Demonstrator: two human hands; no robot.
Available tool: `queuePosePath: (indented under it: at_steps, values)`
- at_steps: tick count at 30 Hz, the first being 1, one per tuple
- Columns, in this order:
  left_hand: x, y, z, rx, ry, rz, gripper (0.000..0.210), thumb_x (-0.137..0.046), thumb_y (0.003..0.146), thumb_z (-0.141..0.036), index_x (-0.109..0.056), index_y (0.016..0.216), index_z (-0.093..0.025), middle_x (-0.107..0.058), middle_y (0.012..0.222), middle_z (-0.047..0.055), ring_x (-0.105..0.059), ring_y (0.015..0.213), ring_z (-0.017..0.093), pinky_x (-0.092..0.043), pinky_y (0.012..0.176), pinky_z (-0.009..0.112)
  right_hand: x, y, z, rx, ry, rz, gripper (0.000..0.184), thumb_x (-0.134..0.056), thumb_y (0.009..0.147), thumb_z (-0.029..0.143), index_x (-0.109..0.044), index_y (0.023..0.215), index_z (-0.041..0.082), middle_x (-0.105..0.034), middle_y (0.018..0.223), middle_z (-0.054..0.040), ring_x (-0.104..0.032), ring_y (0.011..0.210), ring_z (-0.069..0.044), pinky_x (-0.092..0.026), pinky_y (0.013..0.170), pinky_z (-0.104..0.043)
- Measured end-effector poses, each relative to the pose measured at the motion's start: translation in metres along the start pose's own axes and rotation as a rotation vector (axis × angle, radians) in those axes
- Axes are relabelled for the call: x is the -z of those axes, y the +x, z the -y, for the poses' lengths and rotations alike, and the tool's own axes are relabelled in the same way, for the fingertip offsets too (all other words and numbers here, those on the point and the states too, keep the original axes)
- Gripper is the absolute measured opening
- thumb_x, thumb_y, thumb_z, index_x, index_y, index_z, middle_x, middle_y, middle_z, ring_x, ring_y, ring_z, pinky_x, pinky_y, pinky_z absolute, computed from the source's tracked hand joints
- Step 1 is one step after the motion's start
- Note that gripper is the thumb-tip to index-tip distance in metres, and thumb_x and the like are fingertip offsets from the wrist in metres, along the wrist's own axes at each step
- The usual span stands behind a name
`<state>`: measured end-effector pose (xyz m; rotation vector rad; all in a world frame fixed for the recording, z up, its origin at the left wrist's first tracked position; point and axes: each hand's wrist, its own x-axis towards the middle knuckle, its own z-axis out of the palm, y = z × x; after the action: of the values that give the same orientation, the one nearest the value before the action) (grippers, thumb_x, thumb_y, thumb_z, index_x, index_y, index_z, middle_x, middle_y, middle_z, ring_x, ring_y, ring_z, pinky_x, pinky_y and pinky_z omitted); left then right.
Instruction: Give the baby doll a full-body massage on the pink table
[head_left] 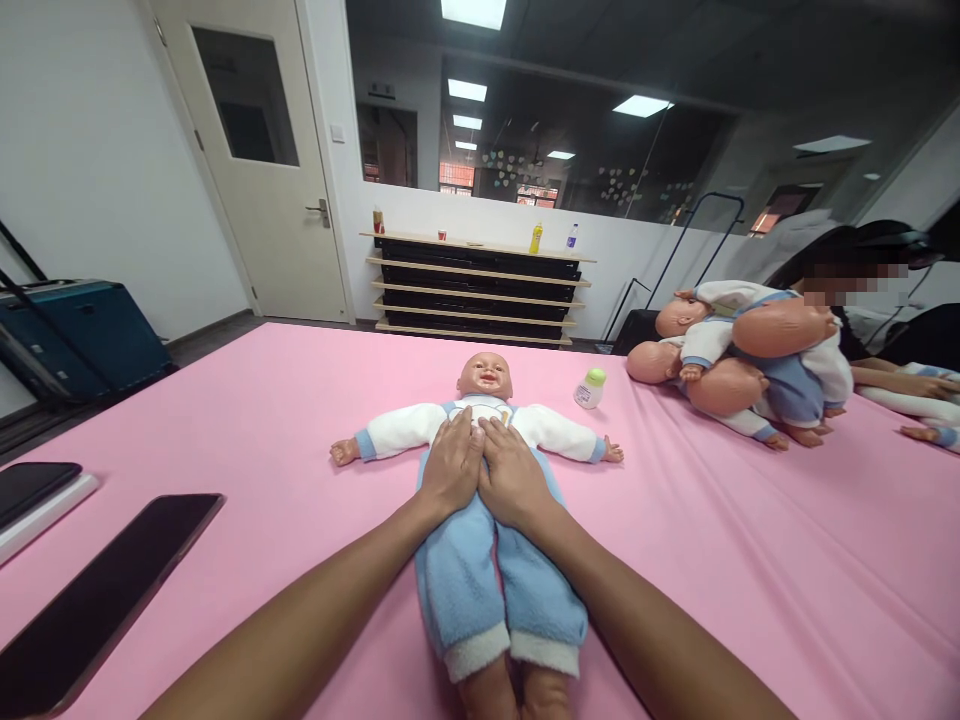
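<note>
A baby doll [465, 570] in a white top and fuzzy light-blue trousers lies on its back in front of me. Its arms stretch out to both sides and its head is at the far end. My left hand [451, 460] rests flat on the doll's chest and belly, fingers extended toward its neck. Beside it, my right hand [514, 470] lies flat in the same way, the two hands touching along their inner edges. Neither hand grips anything. Right of the doll's head stands a small white bottle [589, 392] with a green cap.
Pink cloth [285, 420] covers the table. Two dark phone-like slabs lie at the left, one [112, 600] nearer me. Several dolls [787, 370] are piled at the right, beside another person's arm [892, 378]. A low shelf [480, 268] with bottles stands beyond.
</note>
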<state>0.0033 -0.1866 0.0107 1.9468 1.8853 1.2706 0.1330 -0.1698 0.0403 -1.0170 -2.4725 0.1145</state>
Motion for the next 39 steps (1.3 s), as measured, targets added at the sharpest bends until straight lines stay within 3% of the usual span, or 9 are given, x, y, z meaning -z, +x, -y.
queuePosePath:
  at_steps: [5, 13, 19, 25, 32, 35, 39]
  values:
    - [0.001, -0.005, -0.004, -0.034, 0.086, -0.012, 0.059, -0.021, 0.100, -0.044, -0.037, 0.146, -0.010, -0.038, 0.151, 0.014, -0.031, 0.143, 0.024, -0.023, 0.119, 0.048, 0.002, 0.003, -0.005, -0.105, 0.013, 0.020, 0.054, -0.034, 0.097, 0.037, -0.034, 0.148, 0.019, -0.031, 0.156, -0.0078, -0.021, 0.146, -0.023, -0.018, 0.118, -0.045]
    - [0.013, 0.003, -0.008, -0.171, 0.152, -0.106, 0.048, -0.029, 0.099, -0.039, -0.051, 0.134, -0.015, -0.060, 0.130, 0.013, -0.053, 0.124, 0.025, -0.037, 0.109, 0.046, -0.003, 0.003, -0.015, -0.225, 0.056, -0.041, 0.059, -0.033, 0.097, 0.046, -0.036, 0.147, 0.016, -0.030, 0.155, -0.0122, -0.026, 0.144, -0.025, -0.020, 0.117, -0.046]
    - [0.026, 0.021, 0.027, -0.122, 0.365, -0.101, 0.047, -0.029, 0.098, -0.041, -0.057, 0.128, -0.016, -0.052, 0.141, 0.013, -0.037, 0.137, 0.028, -0.025, 0.113, 0.051, 0.000, 0.014, -0.038, -0.133, 0.125, -0.027, 0.055, -0.033, 0.098, 0.050, -0.043, 0.143, 0.021, -0.037, 0.152, -0.0087, -0.029, 0.143, -0.023, -0.019, 0.117, -0.045]
    - [0.033, 0.028, 0.059, -0.023, 0.507, -0.047, 0.053, -0.027, 0.097, -0.044, -0.055, 0.130, -0.014, -0.064, 0.124, 0.015, -0.050, 0.124, 0.029, -0.023, 0.110, 0.049, 0.002, 0.027, -0.087, -0.147, 0.037, 0.032, 0.055, -0.020, 0.100, 0.051, -0.043, 0.142, 0.025, -0.048, 0.145, -0.0065, -0.041, 0.134, -0.021, -0.026, 0.111, -0.039]
    - [0.037, 0.028, 0.065, 0.048, 0.633, -0.069, 0.056, -0.027, 0.095, -0.048, -0.066, 0.109, -0.011, -0.069, 0.105, 0.020, -0.057, 0.107, 0.033, -0.021, 0.106, 0.051, 0.003, -0.006, -0.137, -0.290, -0.214, -0.026, 0.047, -0.029, 0.098, 0.047, -0.053, 0.131, 0.023, -0.059, 0.127, -0.0112, -0.044, 0.122, -0.029, -0.018, 0.108, -0.050]
    - [0.039, 0.029, 0.069, 0.069, 0.679, -0.079, 0.058, -0.028, 0.093, -0.051, -0.068, 0.105, -0.010, -0.069, 0.104, 0.022, -0.058, 0.106, 0.035, -0.018, 0.107, 0.053, 0.005, -0.025, -0.151, -0.361, -0.284, -0.078, 0.046, -0.031, 0.097, 0.050, -0.051, 0.131, 0.027, -0.057, 0.125, -0.0101, -0.046, 0.116, -0.028, -0.025, 0.102, -0.046]
    - [0.043, 0.029, 0.074, 0.088, 0.772, -0.076, 0.060, -0.028, 0.092, -0.054, -0.069, 0.099, -0.011, -0.070, 0.098, 0.020, -0.060, 0.101, 0.035, -0.013, 0.108, 0.055, 0.008, -0.036, -0.165, -0.401, -0.210, -0.120, 0.052, -0.033, 0.095, 0.053, -0.044, 0.138, 0.024, -0.055, 0.125, -0.0106, -0.047, 0.115, -0.026, -0.029, 0.099, -0.040]
